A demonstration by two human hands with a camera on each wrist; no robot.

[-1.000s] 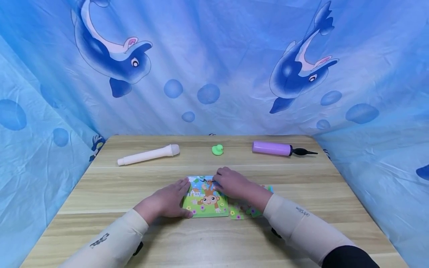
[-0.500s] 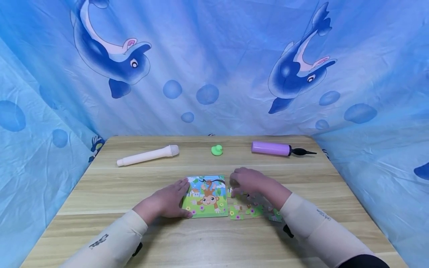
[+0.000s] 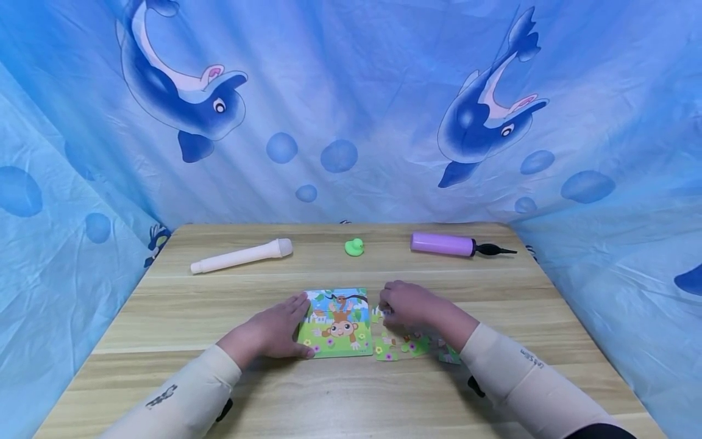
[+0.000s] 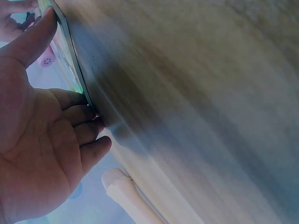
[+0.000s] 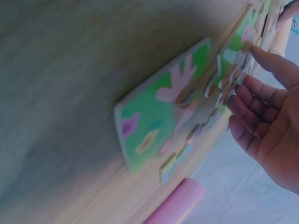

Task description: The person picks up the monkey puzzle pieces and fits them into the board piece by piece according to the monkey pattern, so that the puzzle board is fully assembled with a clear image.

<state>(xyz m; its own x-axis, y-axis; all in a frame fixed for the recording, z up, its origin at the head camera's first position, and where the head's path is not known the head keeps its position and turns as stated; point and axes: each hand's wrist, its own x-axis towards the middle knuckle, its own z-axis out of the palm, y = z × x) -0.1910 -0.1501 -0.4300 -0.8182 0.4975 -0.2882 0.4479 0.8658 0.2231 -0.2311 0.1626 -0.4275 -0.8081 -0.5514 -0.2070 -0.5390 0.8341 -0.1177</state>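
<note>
A square monkey picture puzzle board (image 3: 336, 349) lies on the wooden table. My left hand (image 3: 274, 326) rests along its left edge, thumb at the lower left corner and fingers, fairly straight, toward the upper left. Beside the board's right edge lie loose jigsaw pieces (image 3: 387, 350), green with flowers and bits of monkey. My right hand (image 3: 410, 305) is low over their upper part, its fingers curled downward. In the right wrist view, thumb and forefinger close on a small puzzle piece (image 5: 239, 63), and a larger corner piece (image 5: 152, 119) lies nearer the camera.
Along the back of the table (image 3: 351, 390) lie a white microphone-shaped toy (image 3: 241, 256), a small green rubber duck (image 3: 354, 247) and a purple balloon pump (image 3: 443, 244) with a black nozzle. A blue dolphin-print curtain (image 3: 351, 110) surrounds the table.
My right hand has moved right, off the board's upper right corner, which now shows, and then down onto the loose puzzle pieces. My left hand stays at the board's left edge.
</note>
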